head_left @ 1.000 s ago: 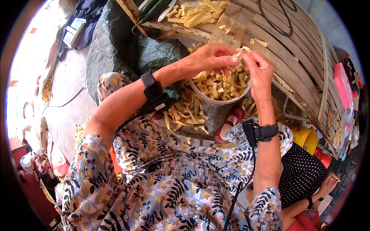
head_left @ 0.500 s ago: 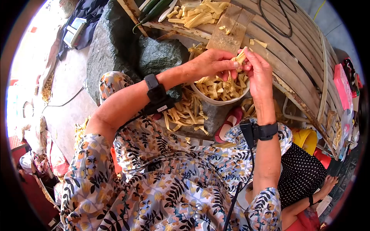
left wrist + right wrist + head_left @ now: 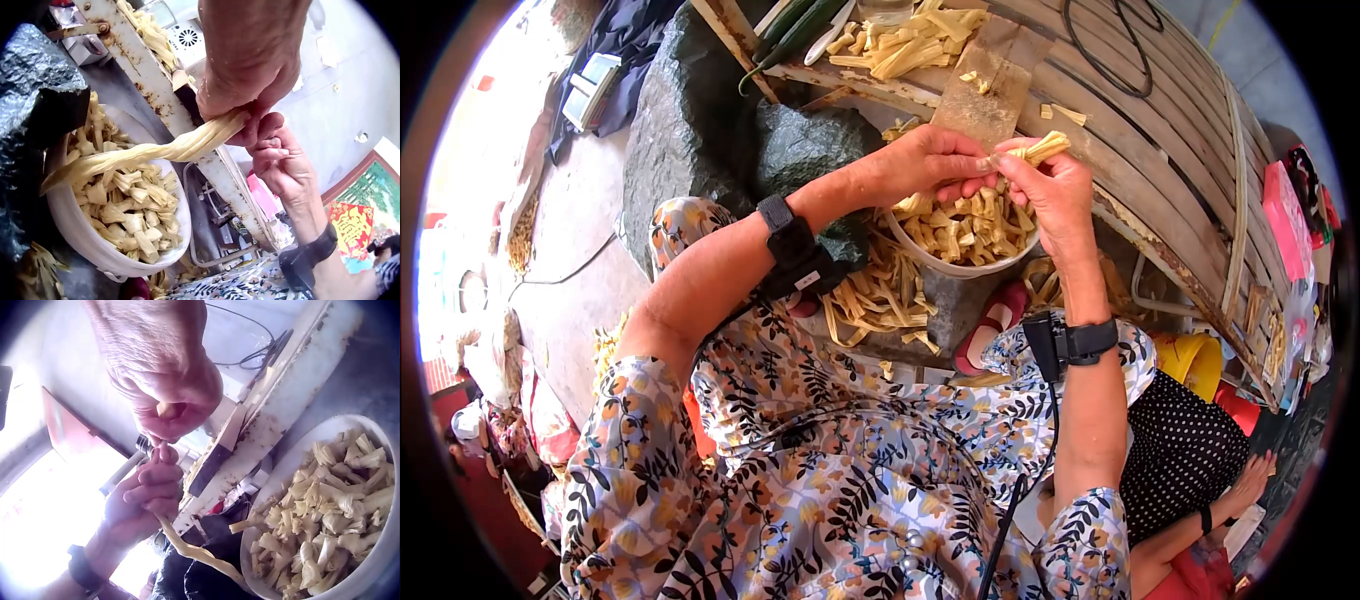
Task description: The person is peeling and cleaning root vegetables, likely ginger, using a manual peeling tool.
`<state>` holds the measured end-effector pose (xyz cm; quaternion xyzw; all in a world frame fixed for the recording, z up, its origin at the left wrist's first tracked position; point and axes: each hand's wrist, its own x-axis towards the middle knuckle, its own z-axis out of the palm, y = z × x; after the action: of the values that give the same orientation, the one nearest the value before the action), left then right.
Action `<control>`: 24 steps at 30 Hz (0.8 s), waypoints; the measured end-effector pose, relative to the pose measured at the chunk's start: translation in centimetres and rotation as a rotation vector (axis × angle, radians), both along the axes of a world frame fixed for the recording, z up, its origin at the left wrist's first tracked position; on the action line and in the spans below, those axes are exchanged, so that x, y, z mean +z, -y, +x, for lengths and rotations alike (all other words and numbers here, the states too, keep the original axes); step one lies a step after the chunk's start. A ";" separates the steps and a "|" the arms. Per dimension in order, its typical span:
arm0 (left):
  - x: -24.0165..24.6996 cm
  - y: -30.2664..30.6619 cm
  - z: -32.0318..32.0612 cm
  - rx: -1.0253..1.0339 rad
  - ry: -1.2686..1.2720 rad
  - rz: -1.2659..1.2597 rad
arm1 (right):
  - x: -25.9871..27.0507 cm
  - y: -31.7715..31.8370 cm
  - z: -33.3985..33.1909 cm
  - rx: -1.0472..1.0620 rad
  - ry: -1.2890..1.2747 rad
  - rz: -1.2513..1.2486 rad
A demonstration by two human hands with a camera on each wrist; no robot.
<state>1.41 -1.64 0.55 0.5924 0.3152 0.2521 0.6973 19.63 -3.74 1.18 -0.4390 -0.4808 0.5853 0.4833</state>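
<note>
My left hand (image 3: 930,165) and right hand (image 3: 1055,195) meet fingertip to fingertip above a white bucket (image 3: 960,268). Between them they pinch a pale yellow, fibrous folded strip (image 3: 1040,148), its ridged end sticking out past the right thumb. From the left hand (image 3: 250,69) in the left wrist view, a long twisted length of the strip (image 3: 169,150) trails over the bucket's rim. The right wrist view shows a yellow stub inside the curled right hand (image 3: 162,375). Short knotted yellow pieces (image 3: 970,232) heap up in the bucket.
A slatted bench (image 3: 1160,150) with a rusty frame carries a wooden board (image 3: 990,85), a pile of yellow strips (image 3: 915,42) and green cucumbers (image 3: 800,28). Dark rocks (image 3: 815,145) stand left of the bucket. Loose strips (image 3: 880,300) lie on the ground. Another person's arm (image 3: 1200,515) shows lower right.
The strip's end has swung from pointing up between the fingers to pointing right, past the right hand. Both hands have shifted slightly left, fingertips still together.
</note>
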 end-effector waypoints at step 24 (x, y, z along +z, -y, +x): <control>1.6 -9.6 0.0 0.442 -0.342 0.692 | -0.7 -9.4 -0.2 -0.387 -0.308 0.070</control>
<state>1.40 7.93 2.16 0.7425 0.4420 0.3840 0.3254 19.47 5.67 0.52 -0.4115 -0.3283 0.5248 0.6689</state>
